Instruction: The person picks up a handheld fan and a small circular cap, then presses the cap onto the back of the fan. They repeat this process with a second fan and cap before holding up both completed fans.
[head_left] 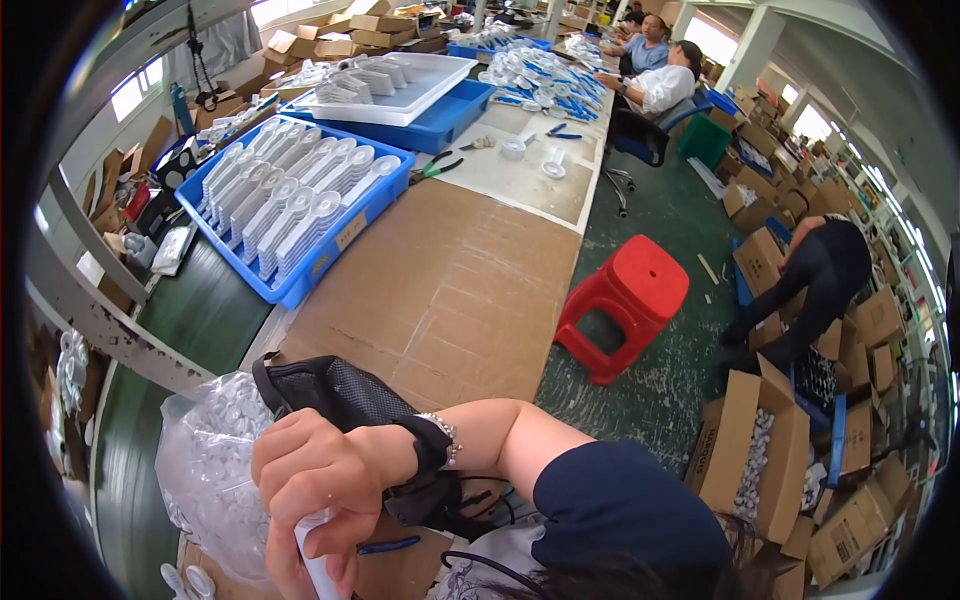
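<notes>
One right hand (318, 480) at the counter's (440, 300) near edge, grip closed on a white piece (318, 565), clear parts bag (205, 470) beside it, left hand unseen

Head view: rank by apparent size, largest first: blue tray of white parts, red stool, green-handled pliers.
1. blue tray of white parts
2. red stool, though it sits lower, on the floor, so the comparison is rough
3. green-handled pliers, clearly smallest

white piece (318, 560) — cut off below, left hand unseen

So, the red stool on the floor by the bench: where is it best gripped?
Take the red stool by the rim of its flat seat, coming from above: it stands upright on splayed legs, its top bare and the aisle side open.
</notes>
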